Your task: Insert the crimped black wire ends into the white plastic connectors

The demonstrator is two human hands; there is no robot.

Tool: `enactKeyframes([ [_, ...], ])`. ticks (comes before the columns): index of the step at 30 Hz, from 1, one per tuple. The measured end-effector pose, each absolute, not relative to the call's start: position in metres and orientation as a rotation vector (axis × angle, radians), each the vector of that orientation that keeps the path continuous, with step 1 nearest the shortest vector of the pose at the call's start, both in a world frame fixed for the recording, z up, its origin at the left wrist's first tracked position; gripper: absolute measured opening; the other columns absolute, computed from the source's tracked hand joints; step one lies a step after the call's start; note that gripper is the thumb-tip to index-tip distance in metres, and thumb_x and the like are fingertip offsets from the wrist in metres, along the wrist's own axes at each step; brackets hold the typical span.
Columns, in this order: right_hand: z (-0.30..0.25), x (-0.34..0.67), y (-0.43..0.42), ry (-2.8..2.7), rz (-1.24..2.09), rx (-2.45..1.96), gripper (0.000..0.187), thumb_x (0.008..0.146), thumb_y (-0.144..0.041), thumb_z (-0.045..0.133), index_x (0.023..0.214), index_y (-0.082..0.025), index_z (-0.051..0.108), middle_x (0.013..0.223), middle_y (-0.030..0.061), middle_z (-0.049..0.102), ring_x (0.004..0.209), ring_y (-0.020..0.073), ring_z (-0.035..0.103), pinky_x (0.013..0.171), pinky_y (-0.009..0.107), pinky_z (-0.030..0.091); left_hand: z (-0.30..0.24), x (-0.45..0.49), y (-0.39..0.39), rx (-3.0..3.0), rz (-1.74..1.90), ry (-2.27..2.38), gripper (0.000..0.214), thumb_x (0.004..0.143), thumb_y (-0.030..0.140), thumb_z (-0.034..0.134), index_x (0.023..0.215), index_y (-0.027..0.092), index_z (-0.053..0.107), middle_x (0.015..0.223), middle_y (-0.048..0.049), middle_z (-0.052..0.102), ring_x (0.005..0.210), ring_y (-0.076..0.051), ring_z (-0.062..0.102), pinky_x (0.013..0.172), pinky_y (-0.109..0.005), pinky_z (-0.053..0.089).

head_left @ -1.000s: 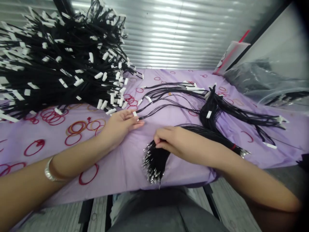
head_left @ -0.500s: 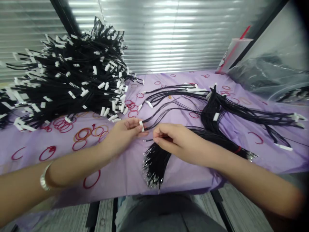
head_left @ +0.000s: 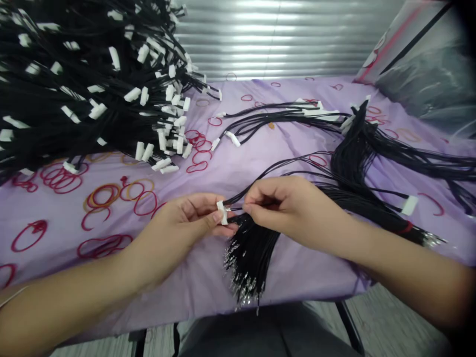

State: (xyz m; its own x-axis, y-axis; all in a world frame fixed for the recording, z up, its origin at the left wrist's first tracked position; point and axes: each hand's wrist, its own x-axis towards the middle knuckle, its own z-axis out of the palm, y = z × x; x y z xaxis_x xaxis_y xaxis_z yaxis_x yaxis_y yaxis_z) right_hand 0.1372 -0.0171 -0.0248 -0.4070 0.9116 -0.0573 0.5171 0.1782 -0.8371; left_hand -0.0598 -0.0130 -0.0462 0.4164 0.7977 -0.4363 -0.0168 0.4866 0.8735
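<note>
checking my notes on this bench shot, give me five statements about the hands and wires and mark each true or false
1. The left hand holds a white connector. True.
2. The right hand is pinching a rubber band. False: it pinches a thin black wire.
3. The large pile of black cables is on the left side of the picture. True.
4. The band around the wire bundle is white. False: the band is red.
5. All the rubber loops on the purple cover are red. False: some, such as a yellowish loop on the left, are not.
</note>
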Motion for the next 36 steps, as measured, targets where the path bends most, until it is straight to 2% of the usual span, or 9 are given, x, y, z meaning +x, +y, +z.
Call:
enactKeyframes([
  [7,-0.0264,0.1359,-0.0176,-1.994,1.089,-1.346,0.010,0.075,-0.014,0.053,0.068,-0.015,0.061,0.058,-0.0054,0.055,0.052,0.0036,0.043,0.047,0.015,0.032,-0.0449,-0.0594,-0.0128,0.993,0.567,1.023,0.011,0.077,0.024,0.069,0.087,0.020,0.071,0.084,0.0022,0.072,0.075,-0.008,0.068,0.072,-0.011,0.056],
  [30,-0.0275,0.1360,-0.0171,-1.936,1.162,-1.388,0.011,0.076,-0.019,0.056,0.071,-0.015,0.065,0.060,-0.0036,0.060,0.051,0.0052,0.046,0.046,0.017,0.034,-0.0425,-0.0600,-0.0126,1.109,0.541,1.061,0.014,0.077,0.025,0.068,0.089,0.020,0.073,0.085,0.0012,0.075,0.073,-0.007,0.069,0.071,-0.008,0.054],
  [36,-0.0301,0.1322,-0.0152,-1.875,1.209,-1.378,0.013,0.078,-0.020,0.059,0.075,-0.014,0.069,0.064,-0.0017,0.065,0.055,0.0063,0.052,0.050,0.018,0.037,-0.0428,-0.0611,-0.0127,1.024,0.552,1.051,0.019,0.074,0.025,0.072,0.093,0.021,0.073,0.095,0.0004,0.074,0.085,-0.009,0.069,0.080,-0.013,0.056],
])
